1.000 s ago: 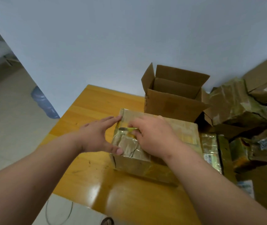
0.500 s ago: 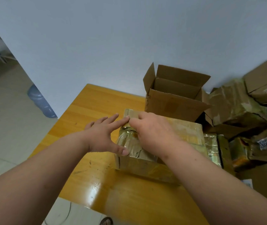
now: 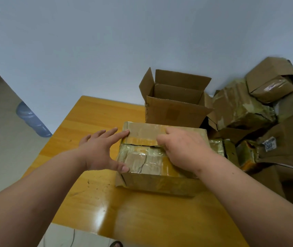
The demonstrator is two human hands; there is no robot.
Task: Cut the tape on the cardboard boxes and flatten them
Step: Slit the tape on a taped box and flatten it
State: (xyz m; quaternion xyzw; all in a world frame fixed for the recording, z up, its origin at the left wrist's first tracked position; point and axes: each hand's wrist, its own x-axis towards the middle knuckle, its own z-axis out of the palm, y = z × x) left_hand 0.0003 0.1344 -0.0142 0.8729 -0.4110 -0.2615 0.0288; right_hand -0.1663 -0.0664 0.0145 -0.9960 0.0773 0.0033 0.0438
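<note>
A tape-wrapped cardboard box [image 3: 143, 132] sits on the wooden table [image 3: 92, 120]. A dark slit [image 3: 138, 144] runs along its top seam from the left edge to my right hand. My left hand [image 3: 99, 150] is spread against the box's left side, with the index tip on the far flap and the thumb on the near top corner. My right hand [image 3: 185, 148] rests on the top at the seam, fingers curled down. The small cutter it grips is hidden under the fingers.
An open empty cardboard box [image 3: 174, 113] stands right behind the taped one. A pile of crumpled taped boxes [image 3: 240, 111] fills the right side. A blue water bottle [image 3: 33, 120] lies on the floor to the left. The table's near edge is below my arms.
My right hand has slid rightward along the top seam, leaving an opened slit behind it. The left hand stayed braced on the box's left side.
</note>
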